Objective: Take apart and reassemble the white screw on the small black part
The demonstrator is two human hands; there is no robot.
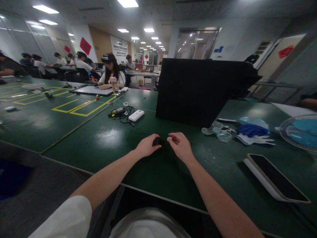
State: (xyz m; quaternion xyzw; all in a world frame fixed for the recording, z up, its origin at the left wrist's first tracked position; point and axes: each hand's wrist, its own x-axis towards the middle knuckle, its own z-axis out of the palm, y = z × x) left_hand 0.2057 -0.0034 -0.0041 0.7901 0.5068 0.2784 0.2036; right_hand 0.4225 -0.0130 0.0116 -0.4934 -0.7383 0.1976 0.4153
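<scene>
My left hand point(147, 145) is closed on a small black object point(158, 142), held low over the green table point(138, 172). The object's kind is too dark to make out. A short gap to the right, my right hand point(182, 148) pinches a small, round, whitish piece point(169, 139) between thumb and fingers. The two held things face each other without touching. Palm-side fingers of both hands are partly hidden.
A large black box point(190, 92) stands just beyond my hands. A white power bank point(136, 115) and cables point(121, 113) lie left. To the right are clear plastic cups point(220, 132), a blue cloth point(252, 130), a phone point(277, 177) and a fan point(302, 132). A person point(112, 72) sits opposite.
</scene>
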